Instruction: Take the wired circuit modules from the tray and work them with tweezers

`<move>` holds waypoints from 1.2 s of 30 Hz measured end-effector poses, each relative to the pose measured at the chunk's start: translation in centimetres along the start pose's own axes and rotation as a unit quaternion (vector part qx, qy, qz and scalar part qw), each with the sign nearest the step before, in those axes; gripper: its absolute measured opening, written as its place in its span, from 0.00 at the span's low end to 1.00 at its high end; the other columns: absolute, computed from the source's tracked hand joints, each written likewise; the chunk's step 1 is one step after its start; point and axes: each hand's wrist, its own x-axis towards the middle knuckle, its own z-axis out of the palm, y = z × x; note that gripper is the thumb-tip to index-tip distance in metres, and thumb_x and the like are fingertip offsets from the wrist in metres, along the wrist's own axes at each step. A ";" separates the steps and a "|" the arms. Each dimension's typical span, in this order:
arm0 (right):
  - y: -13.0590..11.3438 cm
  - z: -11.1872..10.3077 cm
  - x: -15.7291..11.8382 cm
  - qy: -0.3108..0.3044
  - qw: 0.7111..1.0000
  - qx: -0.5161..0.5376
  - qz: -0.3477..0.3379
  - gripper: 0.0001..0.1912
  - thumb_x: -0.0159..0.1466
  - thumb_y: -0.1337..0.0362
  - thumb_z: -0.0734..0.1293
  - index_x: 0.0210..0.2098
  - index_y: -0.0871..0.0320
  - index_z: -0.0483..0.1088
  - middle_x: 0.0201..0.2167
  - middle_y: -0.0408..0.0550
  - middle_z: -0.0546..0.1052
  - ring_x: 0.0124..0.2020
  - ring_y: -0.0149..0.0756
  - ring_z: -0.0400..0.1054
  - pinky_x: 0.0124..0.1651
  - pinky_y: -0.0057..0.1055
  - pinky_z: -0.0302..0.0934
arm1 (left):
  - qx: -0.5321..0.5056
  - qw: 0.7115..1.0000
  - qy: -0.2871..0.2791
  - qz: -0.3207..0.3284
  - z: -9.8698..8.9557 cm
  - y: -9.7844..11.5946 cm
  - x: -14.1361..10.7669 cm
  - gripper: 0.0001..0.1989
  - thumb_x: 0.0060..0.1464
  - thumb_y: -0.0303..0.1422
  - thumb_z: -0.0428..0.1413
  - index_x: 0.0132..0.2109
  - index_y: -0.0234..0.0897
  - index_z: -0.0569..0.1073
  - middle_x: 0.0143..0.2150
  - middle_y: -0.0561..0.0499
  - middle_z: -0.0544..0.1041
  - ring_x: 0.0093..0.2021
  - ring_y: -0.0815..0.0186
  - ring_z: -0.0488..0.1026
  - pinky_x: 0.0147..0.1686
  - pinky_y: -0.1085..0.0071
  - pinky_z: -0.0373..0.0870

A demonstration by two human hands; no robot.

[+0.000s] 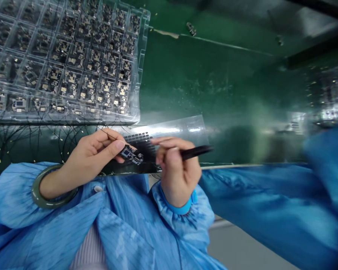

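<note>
2 tight grips: left hand [87, 159] pinches circuit board [131, 155] with fingertips [117, 147]; right hand [176, 172] clamps black pen [197, 152], its tip hidden.

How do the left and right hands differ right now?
The left hand pinches a small circuit board, while the right hand grips a black pen-like tool. The left wrist wears a green bangle; the right wrist wears a blue band. Both hands are bare and come from blue smock sleeves.
</note>
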 end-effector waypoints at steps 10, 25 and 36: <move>-0.7 1.1 0.1 -0.121 0.976 -0.132 -0.121 0.04 0.60 0.71 0.66 0.31 0.56 0.67 0.24 0.40 0.73 0.24 0.26 0.67 0.26 0.24 0.61 | -0.041 0.996 0.026 0.068 -0.2 -0.3 -0.5 0.05 0.54 0.30 0.58 0.32 0.35 0.69 0.27 0.53 0.75 0.27 0.71 0.72 0.28 0.76 0.70; -1.9 0.2 1.3 -0.148 0.921 -0.213 -0.290 0.06 0.61 0.69 0.66 0.39 0.56 0.67 0.27 0.47 0.78 0.25 0.32 0.73 0.27 0.26 0.68 | 0.108 0.966 -0.022 0.236 -1.9 -0.6 -1.1 0.10 0.54 0.23 0.56 0.40 0.42 0.77 0.38 0.52 0.82 0.39 0.67 0.78 0.42 0.72 0.74; -2.5 1.2 1.9 -0.205 0.935 -0.172 -0.232 0.03 0.62 0.70 0.66 0.35 0.57 0.68 0.26 0.45 0.78 0.28 0.30 0.73 0.31 0.25 0.70 | 0.166 0.959 -0.002 0.228 -3.1 -0.4 -1.6 0.10 0.55 0.24 0.56 0.41 0.43 0.77 0.38 0.54 0.82 0.38 0.67 0.79 0.41 0.74 0.74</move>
